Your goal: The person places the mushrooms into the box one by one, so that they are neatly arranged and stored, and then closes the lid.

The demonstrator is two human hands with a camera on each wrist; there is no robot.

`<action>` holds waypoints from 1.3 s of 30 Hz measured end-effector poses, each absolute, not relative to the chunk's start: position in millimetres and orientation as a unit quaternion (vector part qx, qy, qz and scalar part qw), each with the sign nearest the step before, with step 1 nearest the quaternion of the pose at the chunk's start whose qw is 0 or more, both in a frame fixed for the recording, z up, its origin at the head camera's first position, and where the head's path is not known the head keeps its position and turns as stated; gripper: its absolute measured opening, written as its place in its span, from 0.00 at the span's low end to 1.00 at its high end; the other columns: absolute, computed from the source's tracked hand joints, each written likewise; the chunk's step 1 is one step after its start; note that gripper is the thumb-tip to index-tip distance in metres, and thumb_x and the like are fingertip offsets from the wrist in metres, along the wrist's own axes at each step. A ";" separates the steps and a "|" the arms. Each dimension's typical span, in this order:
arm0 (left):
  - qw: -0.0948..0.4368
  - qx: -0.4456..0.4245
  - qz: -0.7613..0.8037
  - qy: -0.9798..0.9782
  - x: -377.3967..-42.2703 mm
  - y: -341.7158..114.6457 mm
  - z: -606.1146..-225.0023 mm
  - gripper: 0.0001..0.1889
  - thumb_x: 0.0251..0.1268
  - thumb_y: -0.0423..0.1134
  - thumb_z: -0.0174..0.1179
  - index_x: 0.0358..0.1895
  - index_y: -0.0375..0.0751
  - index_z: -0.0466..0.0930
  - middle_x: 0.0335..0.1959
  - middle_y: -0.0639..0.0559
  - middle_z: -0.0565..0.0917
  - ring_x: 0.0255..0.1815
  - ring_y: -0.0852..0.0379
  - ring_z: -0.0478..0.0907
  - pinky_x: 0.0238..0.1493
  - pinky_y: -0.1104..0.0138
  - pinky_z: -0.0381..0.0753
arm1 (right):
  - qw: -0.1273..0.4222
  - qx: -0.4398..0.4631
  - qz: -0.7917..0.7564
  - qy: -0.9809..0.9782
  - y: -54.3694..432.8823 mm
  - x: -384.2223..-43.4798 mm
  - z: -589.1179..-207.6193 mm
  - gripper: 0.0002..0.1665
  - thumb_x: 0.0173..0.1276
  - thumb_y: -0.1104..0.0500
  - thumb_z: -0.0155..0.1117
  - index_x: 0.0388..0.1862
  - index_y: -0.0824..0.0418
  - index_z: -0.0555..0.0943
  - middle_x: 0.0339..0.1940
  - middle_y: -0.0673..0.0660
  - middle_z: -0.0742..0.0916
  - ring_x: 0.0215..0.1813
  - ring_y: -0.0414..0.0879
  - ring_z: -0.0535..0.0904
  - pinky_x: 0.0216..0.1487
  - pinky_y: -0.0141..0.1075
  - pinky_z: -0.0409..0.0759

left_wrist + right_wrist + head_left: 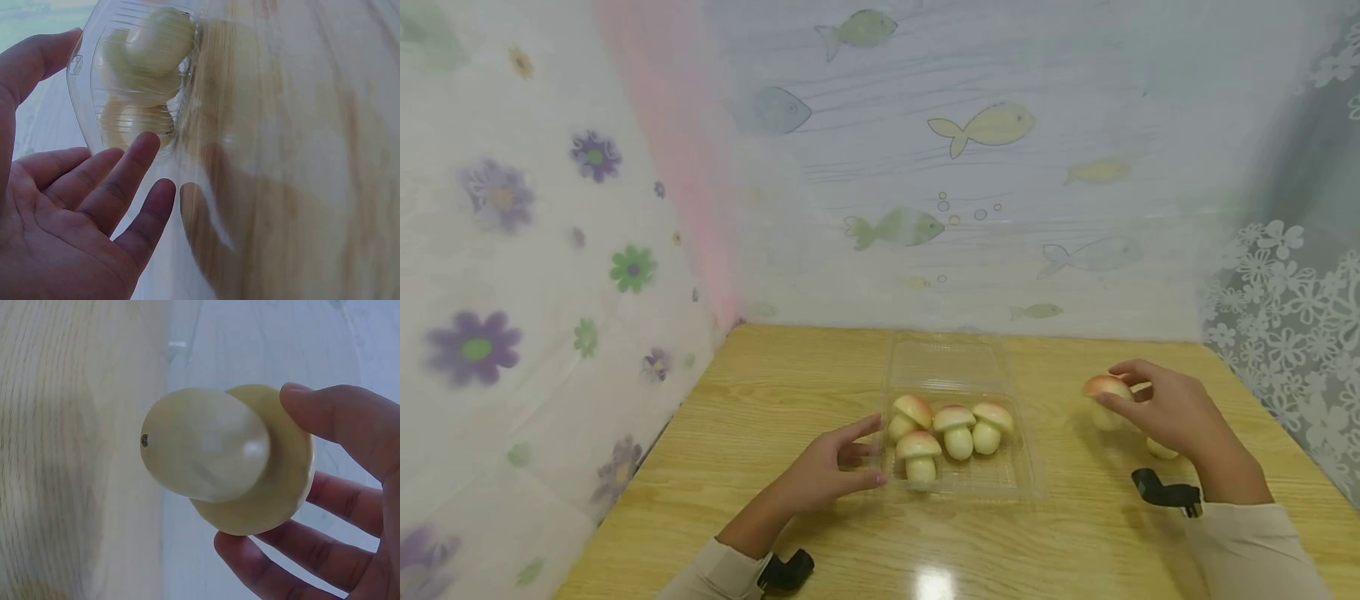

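Observation:
My right hand (1172, 408) grips a toy mushroom (1105, 392) by its cap, and its pale rounded stem points down at the table. In the right wrist view, the thumb and fingertips close round the edge of the mushroom cap (281, 494). A clear plastic box (1026, 467) with its lid raised at the back stands mid-table. Several mushrooms (955, 433) with reddish-tinged caps sit inside it. At the box's left side is my left hand (820, 475), fingers spread and thumb near the front corner; in the left wrist view the fingers (134, 175) are extended beside the wall.
Another mushroom (1161, 450) lies on the wooden table (775, 375), partly hidden under my right hand. A fish-patterned sheet (865, 167) hangs behind the table. A flower-patterned sheet (550, 292) borders the left side, and a lace-like floral one (1292, 308) the right.

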State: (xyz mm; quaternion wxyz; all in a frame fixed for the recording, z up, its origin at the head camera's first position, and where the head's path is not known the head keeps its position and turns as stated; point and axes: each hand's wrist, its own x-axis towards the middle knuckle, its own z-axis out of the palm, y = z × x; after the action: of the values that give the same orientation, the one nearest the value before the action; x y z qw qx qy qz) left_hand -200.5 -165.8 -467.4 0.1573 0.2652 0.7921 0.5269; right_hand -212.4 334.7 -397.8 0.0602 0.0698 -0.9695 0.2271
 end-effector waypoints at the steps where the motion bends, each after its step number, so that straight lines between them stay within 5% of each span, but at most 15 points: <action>1: 0.158 0.263 0.527 0.792 -200.1 -165.6 -467.3 0.46 0.69 0.49 0.70 0.84 0.48 0.54 0.82 0.53 0.63 0.73 0.49 0.75 0.71 0.51 0.77 | 0.064 0.073 0.225 -0.970 333.8 -212.3 -397.1 0.40 0.73 0.32 0.63 0.69 0.60 0.77 0.60 0.70 0.85 0.52 0.64 0.86 0.40 0.55 0.86; 8: 0.159 0.252 0.528 0.795 -199.8 -165.6 -466.0 0.47 0.67 0.50 0.72 0.84 0.51 0.54 0.81 0.58 0.64 0.72 0.54 0.75 0.71 0.53 0.77 | 0.076 0.081 0.220 -0.969 324.9 -211.3 -390.7 0.40 0.72 0.31 0.63 0.68 0.59 0.79 0.60 0.69 0.86 0.51 0.63 0.87 0.42 0.57 0.86; 39: 0.162 0.261 0.532 0.789 -201.5 -165.3 -467.1 0.46 0.69 0.48 0.71 0.84 0.49 0.53 0.82 0.52 0.62 0.73 0.47 0.74 0.71 0.49 0.77 | 0.082 0.120 0.249 -0.957 272.6 -197.9 -373.9 0.32 0.73 0.34 0.65 0.64 0.54 0.82 0.63 0.64 0.85 0.51 0.58 0.88 0.40 0.51 0.86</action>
State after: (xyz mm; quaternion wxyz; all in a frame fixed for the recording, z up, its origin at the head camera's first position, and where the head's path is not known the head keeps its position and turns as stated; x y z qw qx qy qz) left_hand -201.5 -165.3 -467.1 0.1621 0.2606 0.7893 0.5318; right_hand -197.9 272.6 -373.9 0.0821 0.1196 -0.9575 0.2495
